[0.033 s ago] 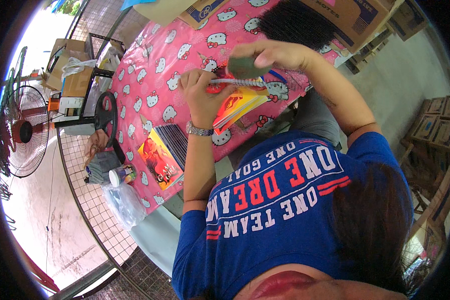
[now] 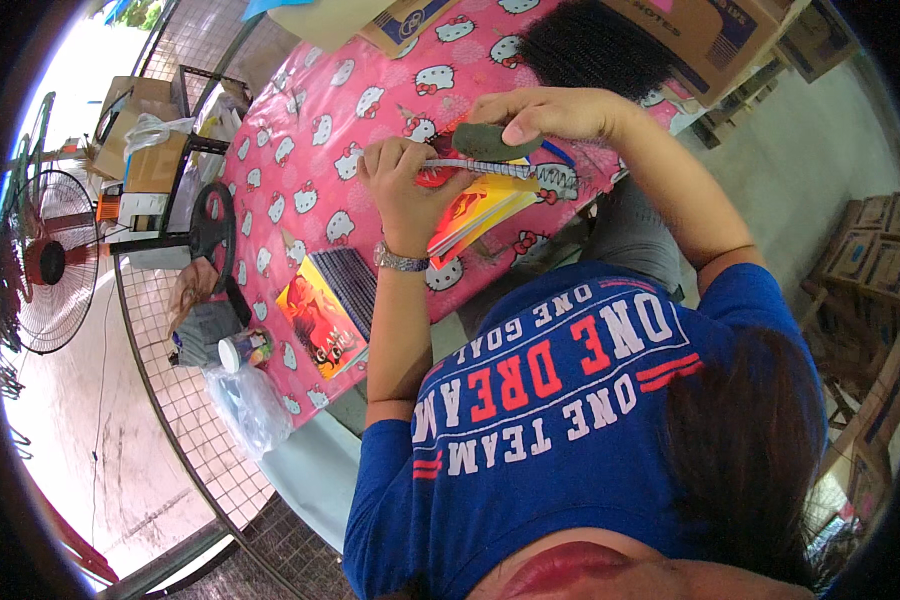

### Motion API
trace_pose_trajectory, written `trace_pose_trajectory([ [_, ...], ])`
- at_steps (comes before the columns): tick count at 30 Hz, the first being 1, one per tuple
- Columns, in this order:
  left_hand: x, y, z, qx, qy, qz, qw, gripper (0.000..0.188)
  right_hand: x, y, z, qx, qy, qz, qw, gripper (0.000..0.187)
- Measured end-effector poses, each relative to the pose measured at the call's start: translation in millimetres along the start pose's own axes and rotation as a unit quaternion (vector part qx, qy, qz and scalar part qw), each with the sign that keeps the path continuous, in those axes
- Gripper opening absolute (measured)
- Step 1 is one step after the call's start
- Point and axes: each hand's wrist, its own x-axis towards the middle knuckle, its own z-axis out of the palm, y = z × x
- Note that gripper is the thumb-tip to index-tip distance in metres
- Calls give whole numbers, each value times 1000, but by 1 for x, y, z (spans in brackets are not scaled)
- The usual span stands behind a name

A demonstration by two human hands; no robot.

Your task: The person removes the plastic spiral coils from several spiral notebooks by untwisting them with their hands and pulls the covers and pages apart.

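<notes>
My left hand [image 2: 402, 185], with a metal wristwatch, is closed on one end of a pale notebook edge [image 2: 480, 167] that looks ridged along its length. My right hand [image 2: 555, 115] grips a dark grey-green block [image 2: 490, 143], thumb on its near side, just above that edge. Whether the block touches it I cannot tell. Directly below lie red-and-yellow notebooks [image 2: 485, 210], partly hidden by my left hand. Left of my forearm is another stack of notebooks [image 2: 320, 315] with dark coils along one side.
A pink patterned cloth [image 2: 305, 200] covers the table. A heap of black binding coils [image 2: 595, 50] lies at the far right, beside a cardboard box [image 2: 705, 40]. At the left are a jar [image 2: 245, 350], a plastic bag [image 2: 250, 405], a black ring-shaped object [image 2: 210, 225] and a fan [image 2: 45, 262].
The block in my right hand, blurred before, is now sharp, tilted flatter and slightly lower, closer to the notebook edge. My left hand has stayed in place.
</notes>
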Motion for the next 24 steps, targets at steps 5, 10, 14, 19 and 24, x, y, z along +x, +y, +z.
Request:
trace_pose_trajectory([
  [5,-2,2,-2,-2,-9,-15,1000,44,5,-2,-1,131,-58,-21,989,66],
  [10,-2,5,-6,0,-23,-24,999,43,7,-4,5,279,-33,-32,959,60],
  [14,4,10,-12,-3,-13,12,1000,40,22,-7,0,-7,-65,60,996,48],
  [19,5,10,-16,-8,-26,12,1000,39,34,-6,-4,-210,-56,86,972,44],
  [24,2,5,-18,-10,-38,12,999,40,34,-21,-1,-66,-75,60,993,61],
])
